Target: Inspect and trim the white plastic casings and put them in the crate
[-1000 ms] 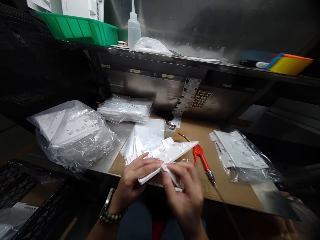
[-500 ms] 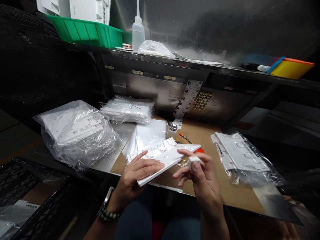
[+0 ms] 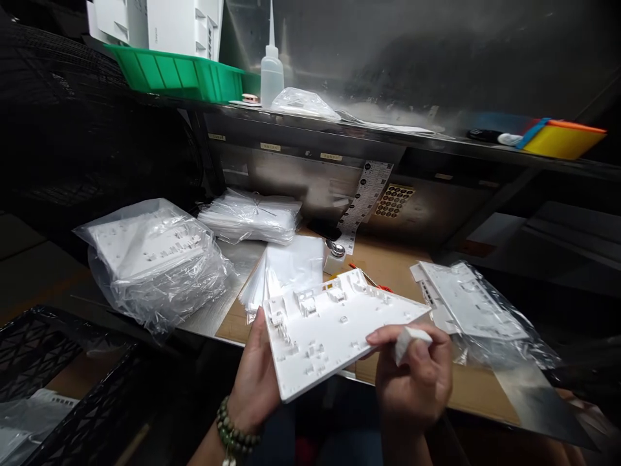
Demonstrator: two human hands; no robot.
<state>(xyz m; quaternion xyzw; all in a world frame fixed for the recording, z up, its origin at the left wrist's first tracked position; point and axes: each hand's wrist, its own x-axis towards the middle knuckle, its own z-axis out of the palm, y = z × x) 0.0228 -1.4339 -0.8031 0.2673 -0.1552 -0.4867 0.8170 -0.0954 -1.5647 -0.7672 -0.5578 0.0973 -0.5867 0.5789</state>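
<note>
Head-worn view, close, facing forward and down over bench [image 3: 538, 393].

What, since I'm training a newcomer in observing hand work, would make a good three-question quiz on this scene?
1. Which of the person's hands pinches the small white angular block?
2. True or false: in the picture, the translucent plastic bottle with a pointed nozzle stands to the right of the green plastic tray.
3. The studded side of the flat white plastic panel faces: a) the camera; b) away from the camera.

Key: 1. the right hand; 2. true; 3. a.
</note>
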